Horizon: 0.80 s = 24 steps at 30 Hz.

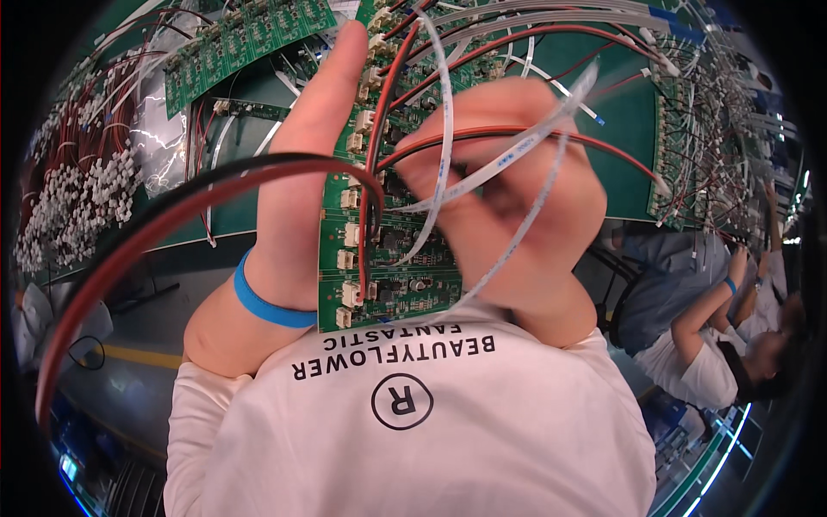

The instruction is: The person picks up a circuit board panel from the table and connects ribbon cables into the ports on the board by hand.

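A long green circuit board panel [340, 289], lined with white connectors and small black parts, lies upright in front of my chest. My left hand [297, 151] holds it by the left edge, thumb stretched along the side; the other fingers are hidden. Over the right side, my right hand [564, 177] is curled and partly smeared by motion. Its fingertips pinch close to a white flat cable [504, 158] that reaches a connector on the panel. Red-and-black wire pairs [267, 168] plug into the panel and arch out to both sides.
More green boards [245, 47] lie at the back left. Bundled wires with white plugs [82, 202] pile at the far left. At the right, another board [668, 164] carries many flat cables. A co-worker [702, 336] sits beyond the table's right side.
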Available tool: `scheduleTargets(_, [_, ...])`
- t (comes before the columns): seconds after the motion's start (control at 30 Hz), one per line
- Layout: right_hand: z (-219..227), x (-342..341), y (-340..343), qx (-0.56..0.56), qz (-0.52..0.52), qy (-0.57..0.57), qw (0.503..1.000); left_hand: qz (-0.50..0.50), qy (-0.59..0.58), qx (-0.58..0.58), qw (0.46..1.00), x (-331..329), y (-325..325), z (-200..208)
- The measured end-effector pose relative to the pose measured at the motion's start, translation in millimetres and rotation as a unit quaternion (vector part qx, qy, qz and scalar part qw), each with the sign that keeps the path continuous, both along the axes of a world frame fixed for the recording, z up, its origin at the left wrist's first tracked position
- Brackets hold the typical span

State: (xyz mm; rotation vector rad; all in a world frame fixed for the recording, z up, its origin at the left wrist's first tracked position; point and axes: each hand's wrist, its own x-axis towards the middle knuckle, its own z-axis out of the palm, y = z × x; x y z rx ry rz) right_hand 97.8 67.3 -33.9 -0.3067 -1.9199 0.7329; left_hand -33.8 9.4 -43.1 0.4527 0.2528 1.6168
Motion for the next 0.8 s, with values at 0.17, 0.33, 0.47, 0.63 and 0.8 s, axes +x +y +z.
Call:
scheduleTargets(0.17, [8,-2,1,0.059,-0.055,-0.073,0.994,-0.030,-0.017,0.056,0.998,-9,1,-11])
scheduleTargets(0.33, [16,18,13,0.000,-0.019,-0.002,1.000,-0.063,-0.035,0.117,0.991,-15,5,-15])
scheduleTargets(0.47, [20,7,-4,-0.177,0.011,0.018,0.984,-0.096,-0.052,0.168,0.980,-14,11,-15])
scheduleTargets(0.63, [18,12,0,-0.474,0.051,0.133,0.869,-0.046,0.007,0.047,0.998,-10,13,0])
scheduleTargets(0.8, [18,17,-1,-0.534,0.070,0.130,0.832,-0.038,0.024,-0.165,0.985,-16,18,8])
